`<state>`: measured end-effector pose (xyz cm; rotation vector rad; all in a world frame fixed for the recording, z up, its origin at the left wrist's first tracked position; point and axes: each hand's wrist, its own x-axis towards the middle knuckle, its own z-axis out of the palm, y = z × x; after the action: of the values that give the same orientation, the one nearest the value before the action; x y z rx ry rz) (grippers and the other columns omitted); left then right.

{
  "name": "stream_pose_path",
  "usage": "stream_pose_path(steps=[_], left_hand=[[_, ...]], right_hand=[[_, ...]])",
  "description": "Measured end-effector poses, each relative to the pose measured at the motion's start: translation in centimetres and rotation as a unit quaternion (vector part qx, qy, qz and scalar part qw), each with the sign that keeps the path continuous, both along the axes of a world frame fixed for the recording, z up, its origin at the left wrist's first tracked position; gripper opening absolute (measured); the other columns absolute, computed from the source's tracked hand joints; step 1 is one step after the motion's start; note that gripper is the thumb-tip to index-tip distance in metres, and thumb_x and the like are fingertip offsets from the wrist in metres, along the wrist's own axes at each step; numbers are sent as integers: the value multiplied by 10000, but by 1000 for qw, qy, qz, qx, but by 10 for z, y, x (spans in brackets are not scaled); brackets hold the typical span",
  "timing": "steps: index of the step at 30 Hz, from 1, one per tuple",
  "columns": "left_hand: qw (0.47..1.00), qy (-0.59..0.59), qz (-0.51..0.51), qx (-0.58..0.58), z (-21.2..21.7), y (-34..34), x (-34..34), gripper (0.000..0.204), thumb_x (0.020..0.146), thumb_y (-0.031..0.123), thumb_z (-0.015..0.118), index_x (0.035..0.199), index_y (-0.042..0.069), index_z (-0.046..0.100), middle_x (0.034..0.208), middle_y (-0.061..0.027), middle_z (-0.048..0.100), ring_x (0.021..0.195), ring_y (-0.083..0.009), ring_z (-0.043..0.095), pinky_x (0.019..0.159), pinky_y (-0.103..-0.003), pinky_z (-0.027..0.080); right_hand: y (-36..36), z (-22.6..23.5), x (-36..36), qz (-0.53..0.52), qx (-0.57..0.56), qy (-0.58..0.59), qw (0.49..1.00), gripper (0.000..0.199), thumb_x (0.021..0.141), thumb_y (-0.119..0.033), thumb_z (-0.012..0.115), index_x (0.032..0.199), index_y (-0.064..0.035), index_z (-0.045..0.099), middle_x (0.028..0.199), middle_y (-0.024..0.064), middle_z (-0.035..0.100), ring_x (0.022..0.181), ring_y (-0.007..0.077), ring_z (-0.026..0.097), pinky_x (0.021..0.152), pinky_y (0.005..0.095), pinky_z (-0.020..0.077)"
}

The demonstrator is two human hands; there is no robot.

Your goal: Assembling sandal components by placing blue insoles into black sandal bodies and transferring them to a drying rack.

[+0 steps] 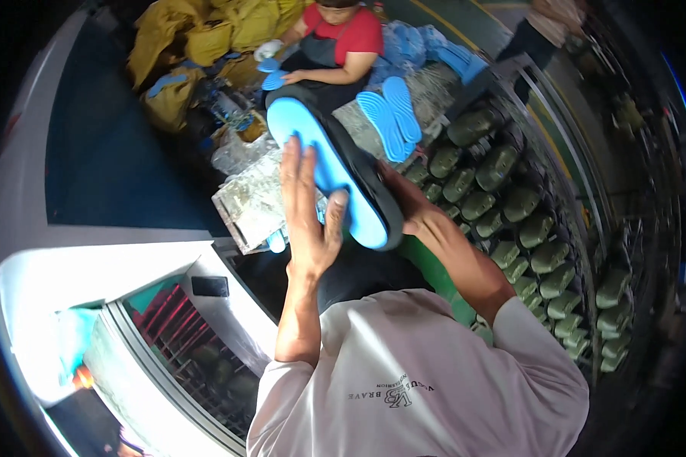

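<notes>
In front of me a long black shoe sole [349, 150] is held up at a slant, with a bright blue insole [291, 118] lying along its face. My left hand [305, 225] lies on the blue insole, its fingers stretched out and the thumb spread apart, pressing flat against it. From the other side my right hand [408, 199] supports the black sole by its edge, with most of its fingers hidden behind it. A pair of blue insoles [385, 122] rests on the worn work table [347, 118] just beyond.
Across the table a seated person in red [358, 42] handles blue insoles [274, 79]. Yellow sacks [206, 42] pile up at the far left. A rack of dark green shoe forms [522, 204] stands to my right. At left is a white machine [114, 266] with a lit opening.
</notes>
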<state>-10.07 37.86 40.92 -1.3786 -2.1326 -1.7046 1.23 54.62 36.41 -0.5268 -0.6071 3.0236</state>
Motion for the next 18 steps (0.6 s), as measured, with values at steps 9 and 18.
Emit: stream_pose_path(steps=[9, 18], left_hand=[[998, -51, 7, -46, 11, -50, -6, 593, 845, 113, 834, 1402, 5, 661, 1611, -229, 471, 1517, -442, 428, 1217, -519, 389], [990, 119, 63, -51, -17, -83, 38, 467, 785, -52, 833, 1239, -2, 737, 1338, -208, 697, 1311, -441, 643, 1090, -511, 548]], right_hand=[[1, -15, -11, 60, -63, -35, 996, 462, 1118, -319, 552, 1491, -47, 554, 1320, 165, 728, 1138, 250, 747, 949, 443, 648], [-38, -21, -40, 103, -225, -24, 969, 406, 1107, -356, 573, 1364, -53, 661, 1271, 163, 749, 1103, 272, 757, 975, 472, 638]])
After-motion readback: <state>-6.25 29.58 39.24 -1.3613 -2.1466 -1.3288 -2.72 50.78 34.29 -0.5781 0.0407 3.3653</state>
